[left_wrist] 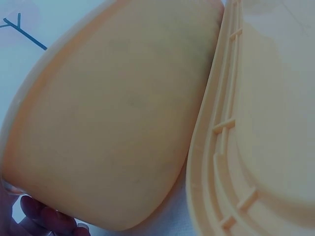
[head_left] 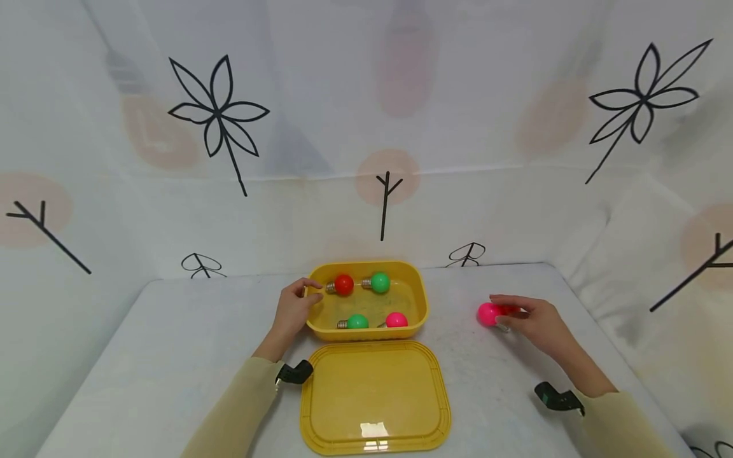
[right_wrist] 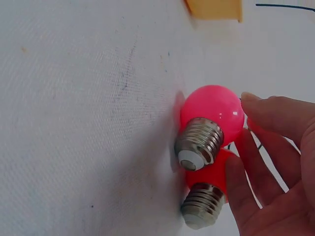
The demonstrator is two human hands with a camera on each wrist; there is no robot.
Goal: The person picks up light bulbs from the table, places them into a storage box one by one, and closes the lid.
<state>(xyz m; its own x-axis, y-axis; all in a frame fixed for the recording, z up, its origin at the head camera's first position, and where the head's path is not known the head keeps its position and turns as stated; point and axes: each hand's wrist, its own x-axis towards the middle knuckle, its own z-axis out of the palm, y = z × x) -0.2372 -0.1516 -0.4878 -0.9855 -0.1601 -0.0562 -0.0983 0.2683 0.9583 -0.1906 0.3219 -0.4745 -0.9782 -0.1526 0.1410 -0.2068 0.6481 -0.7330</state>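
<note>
A yellow plastic tub (head_left: 366, 332) holds light bulbs: a red bulb (head_left: 343, 285), a green bulb (head_left: 380, 282), another green bulb (head_left: 357, 321) and a pink bulb (head_left: 396, 320). My left hand (head_left: 292, 312) grips the tub's left rim, with thumb and index finger over the edge; its other fingertips show against the outer wall in the left wrist view. On the right side of the table, my right hand (head_left: 535, 321) curls round a pink bulb (right_wrist: 211, 108). Beside that bulb, a red bulb (right_wrist: 206, 172) lies against the fingers. Both metal bases point toward the wrist camera.
A yellow lid (head_left: 375, 397) lies flat in front of the tub, close to its near side. White cloth (head_left: 321, 216) with printed leaves and twigs hangs round the back and sides of the white table (head_left: 172, 356).
</note>
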